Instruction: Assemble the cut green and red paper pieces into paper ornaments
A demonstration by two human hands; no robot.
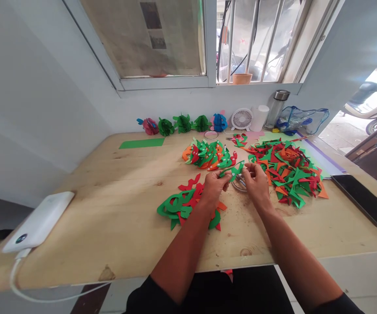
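Observation:
Between my two hands, above the table, is a green paper cutout [236, 170] with small white marks. My left hand [217, 185] pinches its left end, and the fingers of my right hand [255, 179] close on its right end. Beneath the hands lies a ring-shaped object [239, 185], mostly covered. Just beyond them is a heap of green, red and orange cutouts [209, 154]. More green and red cutouts [178, 205] lie near my left forearm, which hides part of them. Right of my right hand spreads a big pile of paper scraps [289, 168].
Along the wall stand several folded paper figures [183, 124], a small white fan [242, 119], a glass bottle [277, 109] and a clear pouch [302, 120]. A green paper strip [141, 143] lies back left. A power bank [41, 221] and a phone [366, 199] flank the table.

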